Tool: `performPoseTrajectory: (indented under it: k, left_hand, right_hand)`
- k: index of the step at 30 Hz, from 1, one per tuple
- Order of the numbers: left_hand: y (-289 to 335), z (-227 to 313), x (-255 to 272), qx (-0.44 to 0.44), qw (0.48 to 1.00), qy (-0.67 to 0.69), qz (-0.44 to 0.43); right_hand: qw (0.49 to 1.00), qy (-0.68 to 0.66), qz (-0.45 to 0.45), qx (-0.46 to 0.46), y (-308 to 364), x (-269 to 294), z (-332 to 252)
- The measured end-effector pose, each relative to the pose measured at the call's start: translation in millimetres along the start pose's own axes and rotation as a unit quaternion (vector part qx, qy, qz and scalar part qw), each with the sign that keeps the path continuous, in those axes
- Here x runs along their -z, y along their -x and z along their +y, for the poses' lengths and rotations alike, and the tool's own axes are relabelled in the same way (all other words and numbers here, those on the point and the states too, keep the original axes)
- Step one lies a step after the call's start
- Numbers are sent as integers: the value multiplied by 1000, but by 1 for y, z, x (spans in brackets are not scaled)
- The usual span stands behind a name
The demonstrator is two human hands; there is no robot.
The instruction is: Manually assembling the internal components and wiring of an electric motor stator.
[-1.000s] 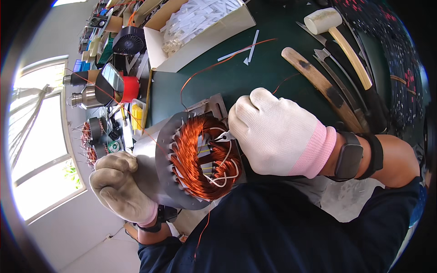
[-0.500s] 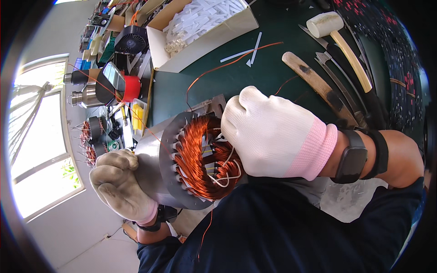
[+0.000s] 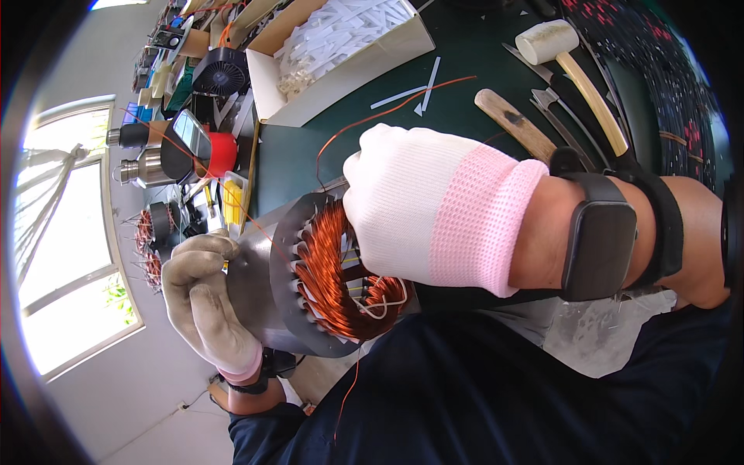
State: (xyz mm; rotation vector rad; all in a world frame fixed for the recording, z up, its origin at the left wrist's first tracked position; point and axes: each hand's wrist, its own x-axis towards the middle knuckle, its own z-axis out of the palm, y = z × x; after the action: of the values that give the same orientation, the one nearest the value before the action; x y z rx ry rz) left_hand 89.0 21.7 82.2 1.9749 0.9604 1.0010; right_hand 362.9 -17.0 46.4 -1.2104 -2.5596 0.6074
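Behind our work spreads a green workbench (image 3: 288, 164); our left hand (image 3: 203, 298) curls against the motor stator (image 3: 257, 291), our right hand (image 3: 411, 203) bunches over its copper windings (image 3: 327, 256); we cannot tell what either grips.

right hand (image 3: 415, 205): fingertips hidden | copper windings (image 3: 325, 263): partly covered | box (image 3: 372, 68): top cropped
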Motion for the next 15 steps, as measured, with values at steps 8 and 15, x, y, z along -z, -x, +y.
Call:
performPoseTrajectory:
  k: [8, 15]
  left_hand:
    - [-11, 10, -2, 4, 994, -107, -35]
    - [-15, 4, -5, -68, 984, -154, -66]
  right_hand:
    - [994, -84, 49, -58, -4, -5, -1]
    - [994, -66, 21, -84, 8, -20, -4]
